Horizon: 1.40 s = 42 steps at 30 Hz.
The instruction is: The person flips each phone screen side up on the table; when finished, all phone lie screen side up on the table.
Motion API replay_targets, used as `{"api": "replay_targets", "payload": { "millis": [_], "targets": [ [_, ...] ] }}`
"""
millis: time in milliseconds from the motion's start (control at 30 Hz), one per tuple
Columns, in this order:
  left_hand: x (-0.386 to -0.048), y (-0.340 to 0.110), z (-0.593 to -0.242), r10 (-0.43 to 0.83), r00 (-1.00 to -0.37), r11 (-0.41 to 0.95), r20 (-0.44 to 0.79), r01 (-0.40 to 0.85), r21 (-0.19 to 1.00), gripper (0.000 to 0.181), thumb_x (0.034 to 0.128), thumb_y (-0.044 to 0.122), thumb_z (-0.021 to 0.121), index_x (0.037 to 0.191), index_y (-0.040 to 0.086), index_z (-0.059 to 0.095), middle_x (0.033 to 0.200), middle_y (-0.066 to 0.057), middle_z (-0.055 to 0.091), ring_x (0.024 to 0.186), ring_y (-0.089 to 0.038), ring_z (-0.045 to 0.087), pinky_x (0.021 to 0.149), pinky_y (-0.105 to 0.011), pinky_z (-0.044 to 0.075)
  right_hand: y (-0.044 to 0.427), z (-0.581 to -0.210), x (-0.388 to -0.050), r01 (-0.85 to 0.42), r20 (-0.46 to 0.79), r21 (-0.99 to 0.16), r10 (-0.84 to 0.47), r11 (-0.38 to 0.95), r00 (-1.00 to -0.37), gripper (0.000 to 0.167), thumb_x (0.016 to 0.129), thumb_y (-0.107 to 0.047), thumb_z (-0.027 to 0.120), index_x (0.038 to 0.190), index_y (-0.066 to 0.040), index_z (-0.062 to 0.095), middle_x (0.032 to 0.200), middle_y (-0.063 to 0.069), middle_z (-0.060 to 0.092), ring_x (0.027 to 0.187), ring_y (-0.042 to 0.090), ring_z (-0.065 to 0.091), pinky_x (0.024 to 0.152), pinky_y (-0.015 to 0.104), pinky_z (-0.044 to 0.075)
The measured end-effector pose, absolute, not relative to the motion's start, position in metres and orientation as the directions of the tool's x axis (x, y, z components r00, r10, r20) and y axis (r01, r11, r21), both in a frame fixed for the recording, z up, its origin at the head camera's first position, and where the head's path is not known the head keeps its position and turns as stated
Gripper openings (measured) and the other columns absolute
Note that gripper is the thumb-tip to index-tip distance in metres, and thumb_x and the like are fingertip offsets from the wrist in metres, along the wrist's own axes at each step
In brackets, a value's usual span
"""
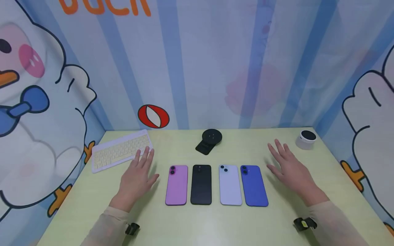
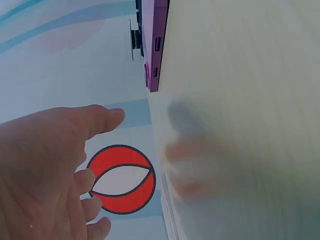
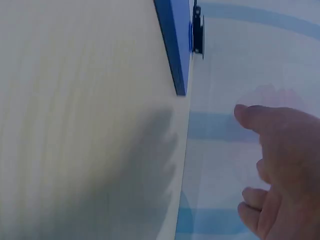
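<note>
Four phones lie back up in a row: a pink phone (image 1: 176, 185), a black phone (image 1: 201, 185), a pale lilac phone (image 1: 230, 185) and a blue phone (image 1: 254, 186). Left of the pink one, the left hand (image 1: 135, 179) hovers palm down with fingers spread, holding nothing. To the right of the blue one, the right hand (image 1: 290, 172) hovers the same way, also holding nothing. The left wrist view shows the left hand (image 2: 55, 165) beside the pink phone's edge (image 2: 156, 45); the right wrist view shows the right hand (image 3: 290, 165) near the blue phone (image 3: 175, 50).
A lilac-framed keyboard (image 1: 121, 151) lies at the back left, near the left fingertips. A black stand with a round head (image 1: 212, 136) is at the back middle. A white cylindrical device (image 1: 306, 139) stands at the back right. A printed curtain (image 1: 209, 68) hangs behind the table (image 1: 203, 227).
</note>
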<state>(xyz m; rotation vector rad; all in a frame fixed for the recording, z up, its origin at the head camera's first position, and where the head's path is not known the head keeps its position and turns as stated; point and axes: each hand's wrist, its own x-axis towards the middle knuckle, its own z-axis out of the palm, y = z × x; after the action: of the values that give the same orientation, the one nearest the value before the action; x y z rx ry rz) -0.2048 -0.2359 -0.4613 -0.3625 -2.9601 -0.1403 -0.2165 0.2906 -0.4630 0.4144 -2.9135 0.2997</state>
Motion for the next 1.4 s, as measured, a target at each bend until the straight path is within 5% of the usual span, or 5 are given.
{"api": "replay_targets", "payload": {
  "millis": [133,267,433,800,1400],
  "targets": [
    [-0.202,-0.237,-0.460,0.255,-0.955,0.956,0.153,0.273,0.107,0.089,0.0978,0.034,0.070,0.166,0.011,0.018,0.172,-0.013,0.023,0.155,-0.043,0.027,0.118,-0.056,0.036,0.267,-0.458,-0.221,-0.365,0.246,-0.151,-0.323,0.919,-0.914,0.073,0.100,-0.034,0.066,0.163,-0.020,0.032,0.171,0.013,0.025,0.129,0.041,0.060,0.050,0.031,0.043],
    [-0.198,-0.236,-0.458,0.285,-0.949,0.936,0.131,0.305,0.175,0.087,0.0958,0.027,0.074,0.166,0.017,0.023,0.162,-0.014,0.044,0.139,-0.039,0.053,0.093,-0.052,0.056,0.238,-0.454,-0.223,-0.420,0.255,-0.166,-0.373,0.892,-0.892,0.058,0.097,-0.028,0.071,0.151,-0.012,0.054,0.159,0.014,0.048,0.122,0.038,0.066,0.079,0.044,0.059],
    [-0.191,-0.233,-0.454,0.329,-0.938,0.916,0.112,0.345,0.204,0.080,0.0941,0.023,0.076,0.162,0.019,0.034,0.147,-0.016,0.060,0.126,-0.036,0.064,0.085,-0.051,0.059,0.196,-0.451,-0.227,-0.438,0.193,-0.293,-0.396,0.850,-0.898,0.043,0.098,-0.028,0.071,0.137,-0.012,0.067,0.144,0.011,0.063,0.134,0.034,0.059,0.106,0.054,0.050],
    [-0.172,-0.231,-0.460,0.366,-0.929,0.870,0.057,0.363,0.332,0.056,0.0887,0.028,0.082,0.141,0.017,0.064,0.144,-0.006,0.062,0.133,-0.031,0.058,0.103,-0.052,0.052,0.118,-0.454,-0.238,-0.577,0.127,-0.424,-0.585,0.698,-0.801,0.040,0.096,-0.024,0.075,0.133,-0.012,0.070,0.135,0.005,0.068,0.130,0.026,0.061,0.109,0.047,0.049],
    [-0.169,-0.229,-0.474,0.372,-0.928,0.859,-0.016,0.338,0.385,0.069,0.0728,0.044,0.092,0.134,0.024,0.069,0.137,0.003,0.065,0.113,-0.013,0.053,0.097,-0.042,0.052,0.044,-0.466,-0.259,-0.609,0.007,-0.437,-0.675,0.662,-0.738,0.050,0.092,-0.031,0.079,0.138,-0.013,0.067,0.142,0.008,0.062,0.136,0.027,0.055,0.116,0.045,0.042]
  ]
}}
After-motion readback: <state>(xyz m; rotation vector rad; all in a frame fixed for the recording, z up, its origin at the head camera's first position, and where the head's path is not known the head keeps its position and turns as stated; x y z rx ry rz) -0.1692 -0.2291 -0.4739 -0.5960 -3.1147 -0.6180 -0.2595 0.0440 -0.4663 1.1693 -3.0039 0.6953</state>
